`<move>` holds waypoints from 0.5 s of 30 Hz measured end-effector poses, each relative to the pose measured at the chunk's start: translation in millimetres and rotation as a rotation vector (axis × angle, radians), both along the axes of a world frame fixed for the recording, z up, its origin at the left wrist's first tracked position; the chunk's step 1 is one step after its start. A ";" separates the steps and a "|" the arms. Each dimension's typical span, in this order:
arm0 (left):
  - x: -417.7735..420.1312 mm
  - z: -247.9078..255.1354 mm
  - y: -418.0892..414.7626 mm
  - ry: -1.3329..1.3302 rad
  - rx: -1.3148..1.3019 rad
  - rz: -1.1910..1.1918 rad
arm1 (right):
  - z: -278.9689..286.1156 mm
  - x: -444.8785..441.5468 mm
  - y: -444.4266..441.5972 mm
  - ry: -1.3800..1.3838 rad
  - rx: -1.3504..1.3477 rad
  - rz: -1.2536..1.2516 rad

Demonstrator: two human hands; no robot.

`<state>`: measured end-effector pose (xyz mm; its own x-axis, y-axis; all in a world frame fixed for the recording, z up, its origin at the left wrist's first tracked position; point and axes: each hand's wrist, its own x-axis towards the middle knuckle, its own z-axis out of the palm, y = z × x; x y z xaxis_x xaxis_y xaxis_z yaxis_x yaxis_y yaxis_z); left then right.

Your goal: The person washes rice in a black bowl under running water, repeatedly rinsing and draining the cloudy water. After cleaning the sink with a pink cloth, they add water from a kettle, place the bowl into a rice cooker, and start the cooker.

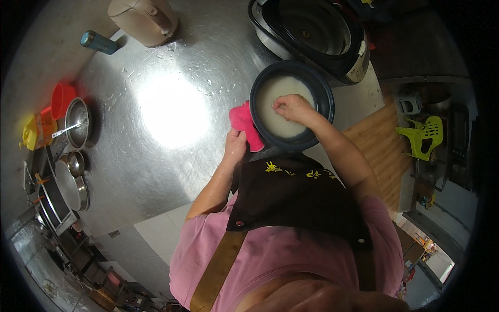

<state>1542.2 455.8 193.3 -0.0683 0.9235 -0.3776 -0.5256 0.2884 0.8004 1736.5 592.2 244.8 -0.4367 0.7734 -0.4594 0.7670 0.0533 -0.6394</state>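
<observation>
A dark round cooking pot (pixel 330 102), probably a rice cooker's inner pot, stands near the front edge of the steel table (pixel 156 175). Cloudy whitish liquid (pixel 269 105) fills part of it; whether grains lie in it I cannot tell. My right hand (pixel 294 108) is over the pot with its fingers curled together near the liquid's surface; nothing shows clearly between them. On the pot's left side, my left hand (pixel 235 146) grips a bright pink cloth (pixel 243 119) that touches the pot's outer wall.
Behind the pot stands an open rice cooker (pixel 353 66). An electric kettle (pixel 144 23) and a blue flask (pixel 99 42) are at the far left. Along the left edge are metal bowls (pixel 78 136), a red container (pixel 63 100) and a yellow bottle (pixel 31 133). A green plastic chair (pixel 429 136) stands right.
</observation>
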 end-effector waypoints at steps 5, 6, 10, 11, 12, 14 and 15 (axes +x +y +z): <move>1.1 1.2 0.0 -0.026 0.001 0.001 | 2.8 4.4 2.9 0.160 -0.212 -0.180; 0.5 0.0 -0.1 -0.014 0.002 -0.006 | 9.7 3.7 2.5 0.233 -0.272 -0.229; -1.0 -6.1 -0.9 -0.001 0.019 -0.019 | 29.3 8.4 6.4 0.406 -0.536 -0.367; -1.0 -6.8 -1.1 -0.006 0.028 -0.018 | 32.4 10.3 6.7 0.461 -0.571 -0.385; -1.1 -6.2 -1.0 0.002 0.011 -0.024 | 35.1 12.5 6.2 0.517 -0.605 -0.404; -1.5 -4.7 -0.7 0.019 -0.021 -0.034 | 39.5 15.4 5.8 0.596 -0.662 -0.425; -1.6 -5.4 -0.7 0.014 -0.021 -0.034 | 41.3 16.4 5.8 0.619 -0.683 -0.427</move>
